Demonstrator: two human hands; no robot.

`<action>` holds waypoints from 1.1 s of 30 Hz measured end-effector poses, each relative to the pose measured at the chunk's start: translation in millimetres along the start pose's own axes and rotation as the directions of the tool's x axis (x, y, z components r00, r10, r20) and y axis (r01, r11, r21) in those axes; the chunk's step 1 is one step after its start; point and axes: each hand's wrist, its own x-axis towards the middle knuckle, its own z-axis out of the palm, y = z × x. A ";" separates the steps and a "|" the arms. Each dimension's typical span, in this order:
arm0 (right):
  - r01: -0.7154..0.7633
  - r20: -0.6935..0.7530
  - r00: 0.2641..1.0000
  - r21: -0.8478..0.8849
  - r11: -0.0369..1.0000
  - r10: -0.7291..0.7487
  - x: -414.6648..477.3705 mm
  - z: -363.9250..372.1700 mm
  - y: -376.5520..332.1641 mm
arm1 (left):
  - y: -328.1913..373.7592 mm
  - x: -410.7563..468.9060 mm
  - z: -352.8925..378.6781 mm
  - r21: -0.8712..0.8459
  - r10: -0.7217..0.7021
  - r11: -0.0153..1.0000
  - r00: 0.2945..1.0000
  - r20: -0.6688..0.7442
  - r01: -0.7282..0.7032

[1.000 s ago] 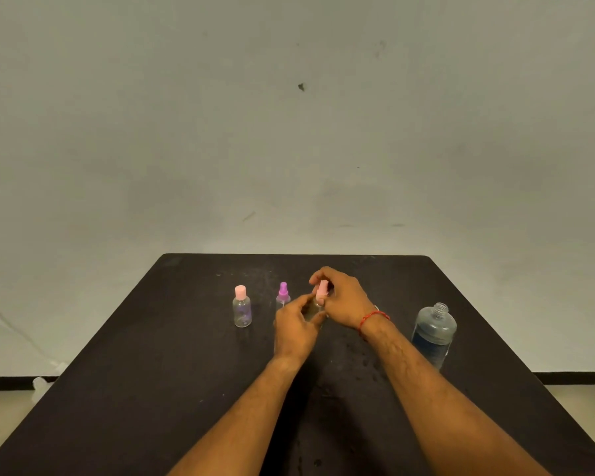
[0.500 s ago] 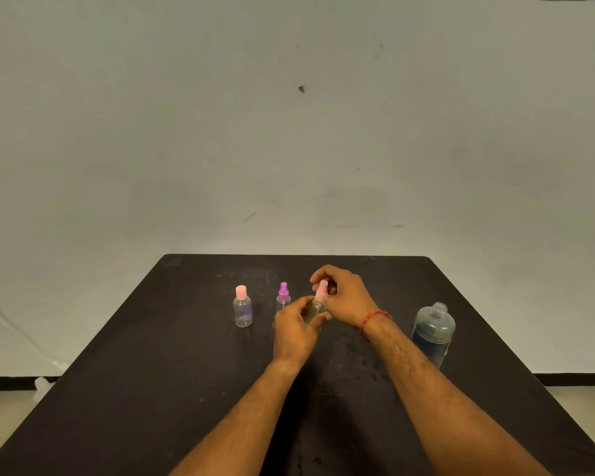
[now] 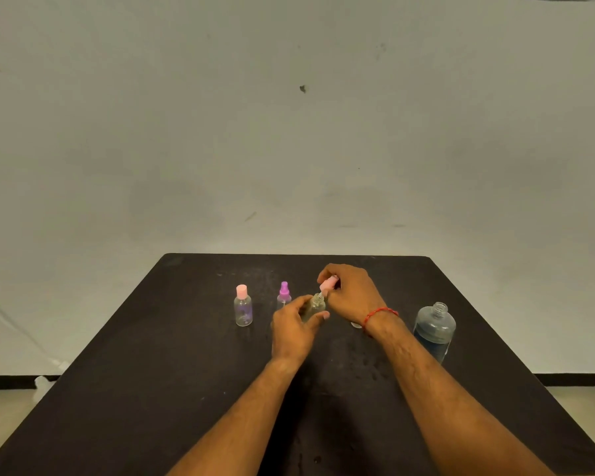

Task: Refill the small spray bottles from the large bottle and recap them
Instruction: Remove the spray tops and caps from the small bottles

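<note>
Centre frame: left hand [image 3: 294,329] is gripping the small clear bottle [image 3: 315,305], right hand [image 3: 352,293] is pinching its tilted pink spray cap [image 3: 327,285].

Black table [image 3: 145,389] (large bottle [image 3: 434,333], small bottles [image 3: 243,309])

Nothing readable anywhere: the large bottle [image 3: 434,333] on the desk [image 3: 152,389] carries no legible label, and the small spray bottles [image 3: 243,309] left of it show plain clear walls (any fine print is too small).
</note>
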 end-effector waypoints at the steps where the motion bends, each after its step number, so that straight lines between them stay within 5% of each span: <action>1: 0.009 -0.009 1.000 -0.010 1.000 -0.009 0.4 -3.6 -0.6 | -0.7 0.1 0.2 -0.006 -0.012 1.000 1.000 -0.004 0.012; 15: -0.124 -0.192 0.972 0.074 0.989 0.137 -20.7 -39.2 27.5 | -17.5 8.3 13.0 -0.041 -0.118 0.992 0.993 -0.029 0.117; 33: -0.387 -0.321 0.829 0.264 0.884 0.459 -57.0 73.7 76.8 | -39.6 20.8 39.0 -0.069 -0.151 0.986 0.989 0.000 0.150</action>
